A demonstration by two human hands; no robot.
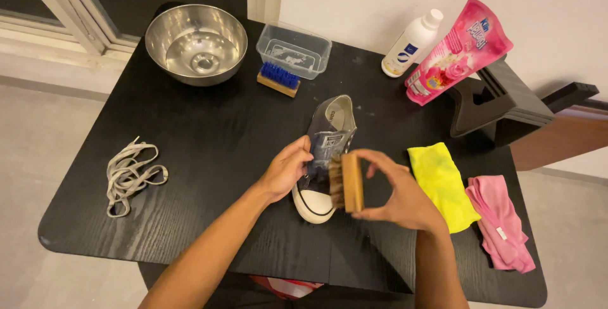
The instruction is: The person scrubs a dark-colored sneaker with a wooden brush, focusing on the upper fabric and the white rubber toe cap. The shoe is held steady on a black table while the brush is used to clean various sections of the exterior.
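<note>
A grey canvas sneaker with a white toe cap and no laces lies on the black table, toe toward me. My left hand grips its left side near the toe. My right hand holds a wooden brush with tan bristles, the bristles turned against the shoe's right side over the toe area.
A steel bowl, a clear plastic tub and a blue-bristled brush stand at the back. A white bottle and pink pouch lean at back right. Loose laces lie left; yellow cloth and pink cloth lie right.
</note>
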